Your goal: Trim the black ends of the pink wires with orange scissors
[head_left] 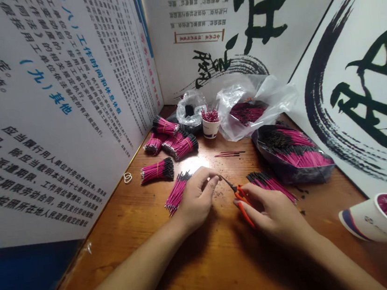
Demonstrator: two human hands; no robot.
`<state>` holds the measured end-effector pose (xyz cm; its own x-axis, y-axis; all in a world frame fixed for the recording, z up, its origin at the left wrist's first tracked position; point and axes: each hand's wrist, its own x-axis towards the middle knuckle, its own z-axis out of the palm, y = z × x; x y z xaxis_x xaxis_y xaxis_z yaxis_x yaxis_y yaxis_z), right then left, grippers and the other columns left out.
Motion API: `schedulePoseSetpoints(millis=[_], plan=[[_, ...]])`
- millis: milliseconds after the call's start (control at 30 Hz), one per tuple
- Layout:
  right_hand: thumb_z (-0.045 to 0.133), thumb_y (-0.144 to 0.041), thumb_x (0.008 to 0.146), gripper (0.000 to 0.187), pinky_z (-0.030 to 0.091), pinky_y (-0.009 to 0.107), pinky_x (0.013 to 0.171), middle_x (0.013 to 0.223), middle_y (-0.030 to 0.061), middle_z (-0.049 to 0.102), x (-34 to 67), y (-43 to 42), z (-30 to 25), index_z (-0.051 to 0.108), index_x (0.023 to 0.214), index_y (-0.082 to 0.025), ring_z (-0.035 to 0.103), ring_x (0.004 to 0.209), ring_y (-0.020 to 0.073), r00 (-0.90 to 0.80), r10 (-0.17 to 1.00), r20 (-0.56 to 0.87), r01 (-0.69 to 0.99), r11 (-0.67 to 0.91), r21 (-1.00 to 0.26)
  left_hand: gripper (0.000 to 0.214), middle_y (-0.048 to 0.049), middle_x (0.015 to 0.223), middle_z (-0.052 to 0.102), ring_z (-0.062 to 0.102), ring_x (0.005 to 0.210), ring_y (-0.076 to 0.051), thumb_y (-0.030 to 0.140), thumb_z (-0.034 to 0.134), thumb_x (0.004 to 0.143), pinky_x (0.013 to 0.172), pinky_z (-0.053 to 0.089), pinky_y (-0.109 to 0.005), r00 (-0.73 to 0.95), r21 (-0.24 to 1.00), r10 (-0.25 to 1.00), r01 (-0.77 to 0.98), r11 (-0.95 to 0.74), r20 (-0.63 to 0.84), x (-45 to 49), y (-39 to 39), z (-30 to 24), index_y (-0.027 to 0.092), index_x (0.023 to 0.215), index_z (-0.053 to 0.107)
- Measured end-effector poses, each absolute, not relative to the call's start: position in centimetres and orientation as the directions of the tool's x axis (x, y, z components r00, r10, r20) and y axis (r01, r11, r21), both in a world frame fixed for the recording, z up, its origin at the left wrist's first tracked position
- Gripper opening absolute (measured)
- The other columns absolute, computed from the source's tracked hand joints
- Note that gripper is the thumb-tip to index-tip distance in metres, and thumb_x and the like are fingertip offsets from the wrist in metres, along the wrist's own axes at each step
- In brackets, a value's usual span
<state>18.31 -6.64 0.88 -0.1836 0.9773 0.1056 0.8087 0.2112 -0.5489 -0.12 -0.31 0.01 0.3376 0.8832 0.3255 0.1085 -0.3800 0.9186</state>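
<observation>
I've got the orange scissors [243,202] in my right hand [276,215], fingers closed around the handles, with the blades angled up and to the left. Their tips sit just beside the fingertips [209,184] of my left hand [196,200], which is pinched narrow, thumb against fingers. It might be holding a thin wire or two, but from this view I can't tell.

Just left of the scissors, under my left hand's wrist side, lies a loose bunch of pink wires [177,193] with black ends. Just right of them, past my right hand, is a second loose bunch [271,186]. Farther left, tied bundles of pink wires [183,147] are piled on the wooden table [202,275], with a rubber band [128,177] near the table's edge.

Straight ahead of the scissors are a few stray wires [228,154], then a small white cup [211,131] holding short pink wires, and a clear plastic bag [276,99]. To their right, a dark bag [296,174] is heaped with more wires, and a large white cup [365,222] lies on its side. Printed boards [48,87] wall the table.
</observation>
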Motion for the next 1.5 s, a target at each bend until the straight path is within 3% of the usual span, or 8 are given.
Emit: schedulePoseSetpoints(millis=[833, 1500], plan=[[0.049, -0.034, 0.091, 0.016, 0.035, 0.025, 0.056, 0.065, -0.0022, 0.06, 18.57, -6.77, 1.15, 0.054, 0.082, -0.023, 0.052, 0.057, 0.0143, -0.192, 0.978, 0.078, 0.767, 0.2, -0.61, 0.016, -0.0027, 0.082, 0.055, 0.051, 0.081, -0.016, 0.019, 0.048, 0.095, 0.077, 0.04, -0.027, 0.35, 0.906, 0.867, 0.103, -0.411, 0.353, -0.14, -0.38, -0.13, 0.016, 0.083, 0.059], [0.05, -0.036, 0.09, 0.017, 0.034, 0.025, 0.055, 0.061, -0.0029, 0.059, 18.44, -6.7, 0.98, 0.057, 0.084, -0.022, 0.05, 0.054, 0.0138, -0.173, 0.981, 0.089, 0.793, 0.192, -0.578, 0.018, -0.0037, 0.083, 0.056, 0.053, 0.083, -0.016, 0.019, 0.047, 0.096, 0.079, 0.041, -0.027, 0.352, 0.905, 0.87, 0.122, -0.408, 0.344, -0.13, -0.45, -0.03, 0.015, 0.083, 0.058]])
